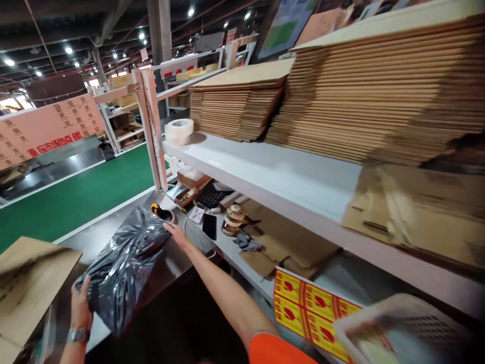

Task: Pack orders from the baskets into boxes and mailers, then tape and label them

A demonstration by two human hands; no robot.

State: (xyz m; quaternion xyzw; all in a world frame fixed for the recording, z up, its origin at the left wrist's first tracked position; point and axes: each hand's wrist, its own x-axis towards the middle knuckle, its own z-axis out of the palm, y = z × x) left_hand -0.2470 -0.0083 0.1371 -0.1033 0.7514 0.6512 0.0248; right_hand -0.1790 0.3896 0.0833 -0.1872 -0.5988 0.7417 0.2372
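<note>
A shiny, wrinkled black plastic bag [129,263] with something bulky inside lies tilted over the metal worktop [176,263]. My left hand [81,306], with a watch at the wrist, grips the bag's near left end, thumb on top. At the far right end my right hand [176,235] holds the bag's edge; its fingertips are partly hard to make out. Just beyond that hand sits a yellow-and-black tape dispenser [162,212]. What the bag contains is hidden.
A cardboard sheet [30,288] lies at left, beside a green conveyor belt [83,187]. Stacked flat cartons [379,91] and tape rolls [179,132] fill the upper shelf [265,167]. Below are a phone [209,226], brown tape rolls [233,220] and a white basket [401,328].
</note>
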